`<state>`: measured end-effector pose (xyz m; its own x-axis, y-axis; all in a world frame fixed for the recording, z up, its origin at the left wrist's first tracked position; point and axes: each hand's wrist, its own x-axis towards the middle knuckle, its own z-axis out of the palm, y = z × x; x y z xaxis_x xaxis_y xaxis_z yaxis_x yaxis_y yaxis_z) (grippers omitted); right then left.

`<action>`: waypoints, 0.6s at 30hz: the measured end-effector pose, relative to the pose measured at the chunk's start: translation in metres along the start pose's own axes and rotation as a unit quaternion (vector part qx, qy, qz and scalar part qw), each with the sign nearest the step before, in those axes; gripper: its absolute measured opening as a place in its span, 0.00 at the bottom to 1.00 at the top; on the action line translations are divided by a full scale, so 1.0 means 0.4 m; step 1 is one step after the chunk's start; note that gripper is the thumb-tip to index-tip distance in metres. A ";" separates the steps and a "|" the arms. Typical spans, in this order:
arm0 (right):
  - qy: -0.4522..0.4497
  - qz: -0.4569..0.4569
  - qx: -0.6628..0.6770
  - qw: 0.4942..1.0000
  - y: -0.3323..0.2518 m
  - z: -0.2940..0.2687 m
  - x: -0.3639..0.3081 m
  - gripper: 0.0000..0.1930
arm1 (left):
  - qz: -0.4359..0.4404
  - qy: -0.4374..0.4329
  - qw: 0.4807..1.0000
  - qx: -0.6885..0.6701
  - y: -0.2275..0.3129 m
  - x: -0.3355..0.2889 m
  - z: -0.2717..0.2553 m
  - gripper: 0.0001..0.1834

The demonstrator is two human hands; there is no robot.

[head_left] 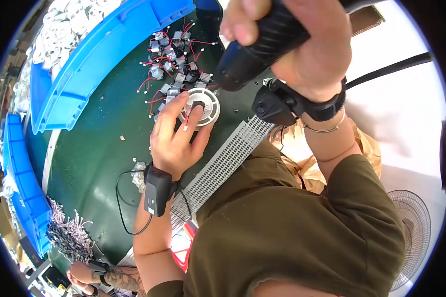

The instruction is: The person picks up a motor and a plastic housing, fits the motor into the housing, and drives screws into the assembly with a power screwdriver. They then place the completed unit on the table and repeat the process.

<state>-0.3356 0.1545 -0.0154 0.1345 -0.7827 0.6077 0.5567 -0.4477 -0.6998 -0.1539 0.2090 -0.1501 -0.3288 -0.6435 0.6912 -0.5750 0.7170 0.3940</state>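
Fingers wrapped round its dark grip, my right hand (324, 52) holds a black power screwdriver (277, 34) up at the top, nose tilted down to the left. Beneath it, on the green table, my left hand (176, 143) grips a white round plastic housing (214, 106) by its rim. One finger presses on a dark part (198, 104) in the housing's middle, and a small white connector with a red wire shows by that finger. The screwdriver's nose is above and to the right of the housing, apart from it; its tip is hard to make out.
Several small grey motors with red wires (176, 59) lie beyond the housing. Blue bins (104, 54) line the left, one holding white rings (67, 24). A perforated grey strip (223, 163) runs along the near edge. Another person's hand (82, 272) is near the wire bundle (72, 237).
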 end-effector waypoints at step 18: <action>-0.159 -0.078 0.034 0.984 0.078 -0.017 0.017 0.22 | -0.020 0.014 0.999 -0.026 0.018 0.002 0.006 0.17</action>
<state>-0.3228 0.1325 -0.0355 0.2866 -0.5273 0.7999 0.6425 -0.5135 -0.5687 -0.1601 0.2130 -0.1483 -0.2837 -0.6652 0.6907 -0.5472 0.7038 0.4530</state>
